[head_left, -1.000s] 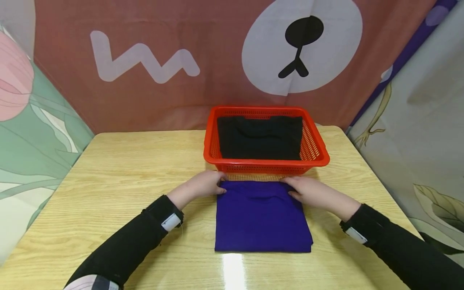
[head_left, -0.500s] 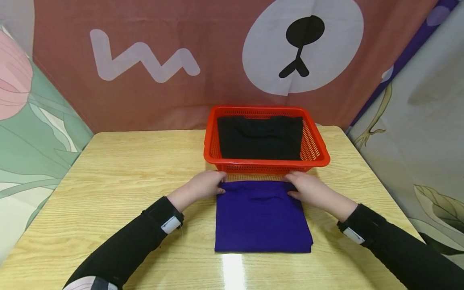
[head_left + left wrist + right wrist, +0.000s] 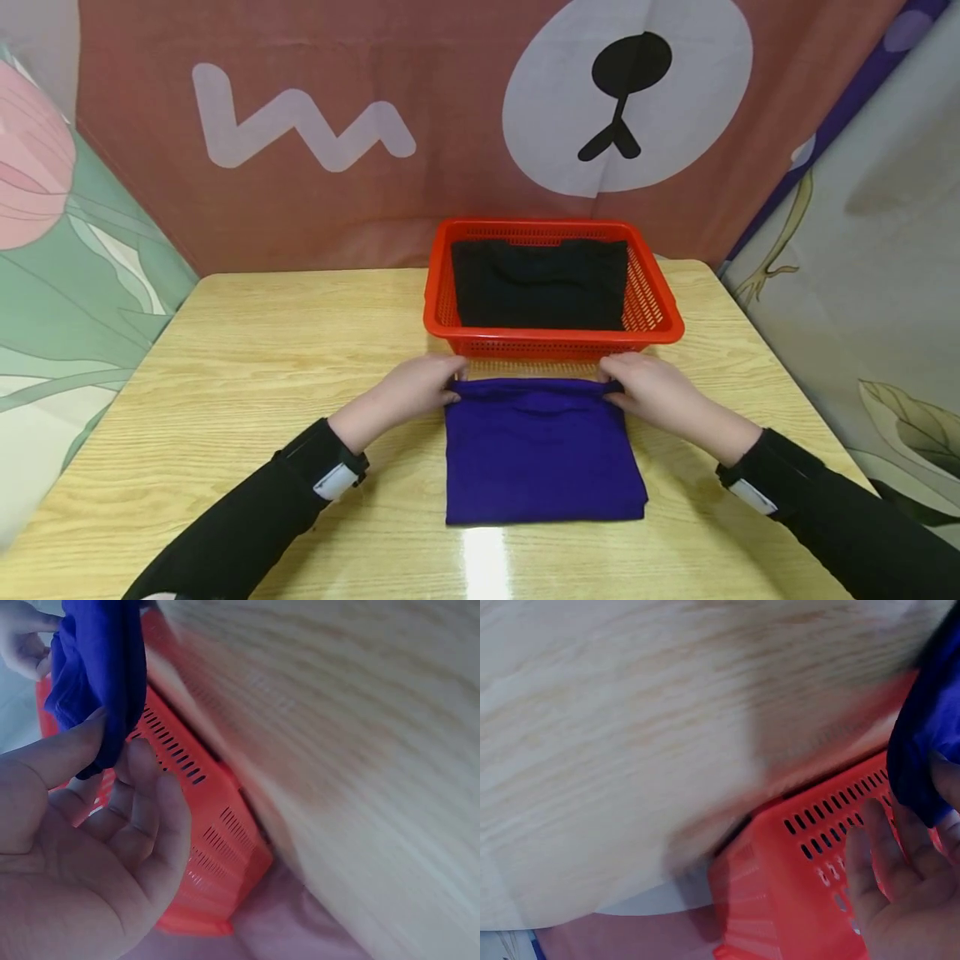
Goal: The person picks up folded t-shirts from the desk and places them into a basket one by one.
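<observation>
A folded piece of purple-blue cloth (image 3: 543, 458) lies on the table in front of the basket; whether it is a garment cannot be told. My left hand (image 3: 417, 387) pinches its far left corner between thumb and fingers, as the left wrist view shows with the cloth (image 3: 105, 667) hanging from the grip. At the far right corner my right hand (image 3: 656, 396) pinches the same cloth. The far edge looks slightly lifted between both hands. Just beyond stands a red plastic basket (image 3: 551, 335) holding folded black cloth (image 3: 540, 287).
The basket's slotted wall (image 3: 780, 877) stands close to my right fingers. A light wood-grain table (image 3: 315, 325) spreads under everything. A brown printed curtain (image 3: 337, 208) hangs behind its back edge, and patterned fabric (image 3: 862, 292) hangs on the right.
The purple-blue cloth's far edge has risen a little and drawn slightly toward me. My right hand has shifted outward to the corner and now pinches it.
</observation>
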Demonstrator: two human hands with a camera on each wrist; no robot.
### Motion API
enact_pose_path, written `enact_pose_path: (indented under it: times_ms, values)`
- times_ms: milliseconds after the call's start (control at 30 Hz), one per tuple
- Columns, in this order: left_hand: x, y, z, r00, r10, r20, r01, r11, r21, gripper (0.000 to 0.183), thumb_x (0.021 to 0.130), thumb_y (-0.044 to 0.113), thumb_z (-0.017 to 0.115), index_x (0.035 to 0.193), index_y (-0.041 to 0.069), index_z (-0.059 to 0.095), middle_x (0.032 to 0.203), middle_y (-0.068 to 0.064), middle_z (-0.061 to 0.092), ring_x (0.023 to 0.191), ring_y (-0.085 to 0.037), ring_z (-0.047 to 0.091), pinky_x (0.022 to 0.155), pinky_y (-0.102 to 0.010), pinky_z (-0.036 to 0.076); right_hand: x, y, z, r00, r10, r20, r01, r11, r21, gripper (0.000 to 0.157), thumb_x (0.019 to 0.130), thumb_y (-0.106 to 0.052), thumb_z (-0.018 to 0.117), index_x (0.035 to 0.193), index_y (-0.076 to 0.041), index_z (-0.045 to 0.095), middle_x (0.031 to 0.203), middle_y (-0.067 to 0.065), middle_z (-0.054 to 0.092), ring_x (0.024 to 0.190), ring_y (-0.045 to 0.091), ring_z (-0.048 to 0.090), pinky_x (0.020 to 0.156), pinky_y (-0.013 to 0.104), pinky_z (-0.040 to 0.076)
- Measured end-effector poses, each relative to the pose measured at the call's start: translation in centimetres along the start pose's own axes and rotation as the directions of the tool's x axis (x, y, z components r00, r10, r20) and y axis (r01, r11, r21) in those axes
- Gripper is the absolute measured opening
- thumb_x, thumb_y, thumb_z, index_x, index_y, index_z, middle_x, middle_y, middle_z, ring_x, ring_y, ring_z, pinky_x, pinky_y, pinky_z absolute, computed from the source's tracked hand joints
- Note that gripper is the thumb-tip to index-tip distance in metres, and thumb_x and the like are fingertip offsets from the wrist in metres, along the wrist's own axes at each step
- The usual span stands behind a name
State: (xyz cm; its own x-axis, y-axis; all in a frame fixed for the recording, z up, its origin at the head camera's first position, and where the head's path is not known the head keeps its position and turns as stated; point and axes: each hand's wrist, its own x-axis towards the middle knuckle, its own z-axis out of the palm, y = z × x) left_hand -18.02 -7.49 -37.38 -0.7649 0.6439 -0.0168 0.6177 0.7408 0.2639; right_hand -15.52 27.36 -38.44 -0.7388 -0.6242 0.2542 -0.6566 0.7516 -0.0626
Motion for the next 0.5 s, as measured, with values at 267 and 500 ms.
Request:
enact_pose_path:
  times_ms: [267, 500]
  values:
    - [-1.6, 0.7, -2.3, 0.999, 0.019, -0.029, -0.02, 0.999, -0.042, 0.011, 0.087, 0.014, 0.077, 0.087, 0.01, 0.066, 0.076, 0.004, 0.057, 0.073, -0.015, 0.055, 0.068, -0.032, 0.047, 0.0, -1.0, -2.5, 1.0, 0.011, -0.008, -0.011, 0.999, 0.046, 0.037, 0.073, -0.004, 0.087, 0.09, -0.015, 0.056, 0.08, -0.005, 0.061, 0.072, 0.016, 0.06, 0.061, 0.033, 0.05]
    - [-2.7, 0.9, -4.3, 0.997, 0.052, -0.05, -0.056, 0.995, -0.078, 0.014, 0.088, 0.012, 0.075, 0.087, 0.011, 0.061, 0.078, 0.004, 0.058, 0.073, -0.014, 0.056, 0.068, -0.031, 0.047, 0.2, -1.3, -4.6, 0.999, 0.007, -0.035, -0.004, 0.997, 0.079, 0.033, 0.075, -0.006, 0.085, 0.094, -0.015, 0.06, 0.085, -0.006, 0.063, 0.071, 0.012, 0.055, 0.063, 0.032, 0.05]
